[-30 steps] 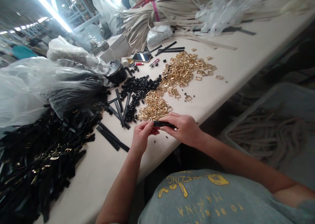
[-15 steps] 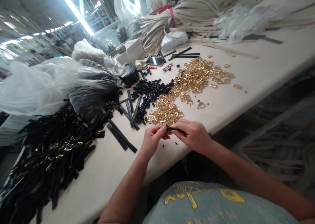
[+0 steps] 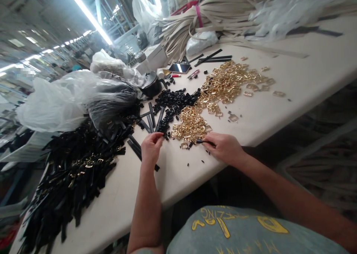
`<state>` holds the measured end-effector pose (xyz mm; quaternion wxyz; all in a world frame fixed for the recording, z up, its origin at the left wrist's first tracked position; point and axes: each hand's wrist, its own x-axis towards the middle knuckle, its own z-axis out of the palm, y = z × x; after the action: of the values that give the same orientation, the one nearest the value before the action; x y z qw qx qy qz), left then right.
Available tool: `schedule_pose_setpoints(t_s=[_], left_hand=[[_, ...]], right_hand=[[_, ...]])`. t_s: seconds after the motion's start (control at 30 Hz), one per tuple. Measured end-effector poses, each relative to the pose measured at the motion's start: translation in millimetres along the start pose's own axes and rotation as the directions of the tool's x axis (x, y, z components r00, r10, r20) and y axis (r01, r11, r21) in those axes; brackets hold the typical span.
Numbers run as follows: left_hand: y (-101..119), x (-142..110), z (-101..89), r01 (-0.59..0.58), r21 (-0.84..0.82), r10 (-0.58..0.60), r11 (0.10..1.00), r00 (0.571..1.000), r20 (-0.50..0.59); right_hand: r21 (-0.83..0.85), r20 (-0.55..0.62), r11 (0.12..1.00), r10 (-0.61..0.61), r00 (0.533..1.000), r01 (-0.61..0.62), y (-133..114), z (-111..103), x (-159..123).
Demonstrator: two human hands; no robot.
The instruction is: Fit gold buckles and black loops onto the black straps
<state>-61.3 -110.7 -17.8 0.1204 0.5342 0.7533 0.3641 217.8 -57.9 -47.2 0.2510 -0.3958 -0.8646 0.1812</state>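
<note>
My right hand (image 3: 224, 148) is closed round a folded black strap (image 3: 205, 142), whose end sticks out past the fingertips toward the left. Just beyond it lies a heap of gold buckles (image 3: 191, 124), with a loose gold buckle (image 3: 184, 145) at its near edge. My left hand (image 3: 151, 146) is apart from the strap, its thumb and fingers pinched together at the near edge of a pile of small black loops (image 3: 165, 124). Whatever is between those fingertips is too small to make out. Under and beside the left hand lie flat black strips (image 3: 134, 148).
A large heap of black straps with gold buckles (image 3: 80, 172) covers the table's left side, below plastic bags (image 3: 67, 97). Farther back are a dark pot (image 3: 150, 83), a phone (image 3: 180, 68) and a bundle of beige strips (image 3: 223, 16). The table edge (image 3: 195, 183) runs close to me.
My left hand has let go of the strap and moved left to the small black loops. My right hand keeps the strap in nearly the same place. The view has shifted slightly.
</note>
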Motion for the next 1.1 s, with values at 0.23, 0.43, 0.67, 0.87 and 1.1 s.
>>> schedule_pose_setpoints(t_s=[0.23,0.43,0.67,0.87,1.1], left_hand=[[1,-1,11.0,-0.119,0.36,0.093,0.925,0.992,0.09],[6,0,12.4,0.129,-0.1,-0.126,0.987,0.992,0.033],[37,-14,26.9,0.557,-0.707,-0.285,0.437,0.831,0.478],[51,-27,37.9,0.652,-0.677,-0.195,0.343,0.754,0.628],[44,-28,38.0,0.657,-0.671,-0.137,0.344,0.742,0.657]], right_hand=[[-0.003,-0.001,1.0,-0.012,1.0,0.012,-2,-1,-1],[0.044,-0.058,0.999,-0.025,0.998,0.027,-3,-2,-1],[0.098,-0.232,0.987,-0.103,0.967,0.128,-23,-6,9],[-0.033,-0.235,0.986,-0.169,0.957,0.166,-39,0,21],[-0.093,-0.137,0.967,-0.25,0.958,0.239,-39,-1,18]])
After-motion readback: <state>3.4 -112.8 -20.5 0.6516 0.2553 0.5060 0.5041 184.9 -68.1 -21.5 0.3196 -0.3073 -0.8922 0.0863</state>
